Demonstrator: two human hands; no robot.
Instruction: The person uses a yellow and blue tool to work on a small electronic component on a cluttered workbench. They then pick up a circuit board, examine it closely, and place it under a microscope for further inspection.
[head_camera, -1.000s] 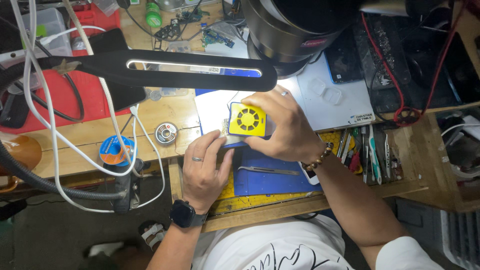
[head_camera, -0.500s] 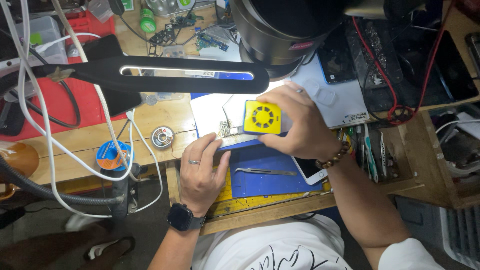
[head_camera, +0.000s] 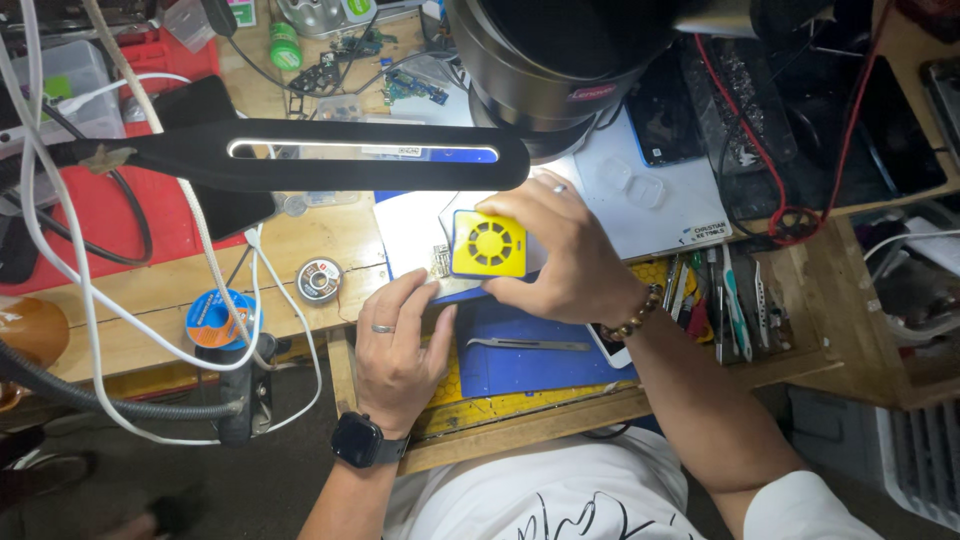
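Lit desk lamp (head_camera: 300, 152) over cluttered wooden workbench (head_camera: 310, 235).

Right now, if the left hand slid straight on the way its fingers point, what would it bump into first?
The left hand points up the bench. Its fingertips lie just short of a small circuit board on the white pad, so that probably comes first, with the yellow fan block beside it in the right hand. Depth is hard to judge.
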